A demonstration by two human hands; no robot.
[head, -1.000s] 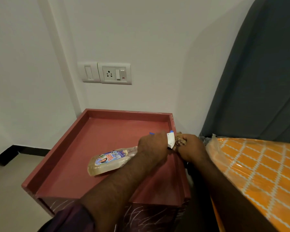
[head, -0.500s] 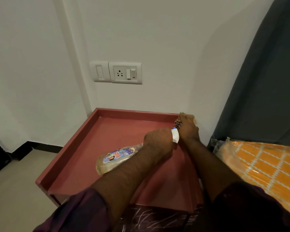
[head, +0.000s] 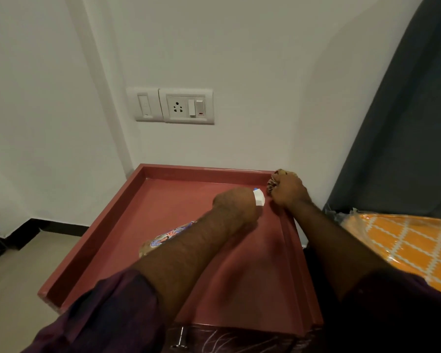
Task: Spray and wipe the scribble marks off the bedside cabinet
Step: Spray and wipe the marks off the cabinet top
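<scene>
The bedside cabinet point(head: 117, 230) has a reddish-brown top with a raised rim. My left hand point(head: 233, 203) grips a spray bottle point(head: 163, 239) by its white trigger head point(head: 259, 196); the bottle's pale body with a colourful label pokes out under my forearm. My right hand point(head: 288, 189) is closed on a crumpled patterned cloth point(head: 271, 184) and presses it on the rim at the far right corner. White scribble marks point(head: 222, 338) show on the dark front of the cabinet, below the top's near edge.
A white wall with a switch and socket plate point(head: 175, 106) stands behind the cabinet. A dark grey headboard point(head: 405, 123) and an orange patterned mattress in plastic point(head: 402, 245) lie to the right. A metal drawer handle point(head: 181, 338) sticks out at the front. Beige floor is at the left.
My right hand moved the cloth from beside the spray head away along the right rim to the far corner. The left hand stayed on the bottle. The camera came closer.
</scene>
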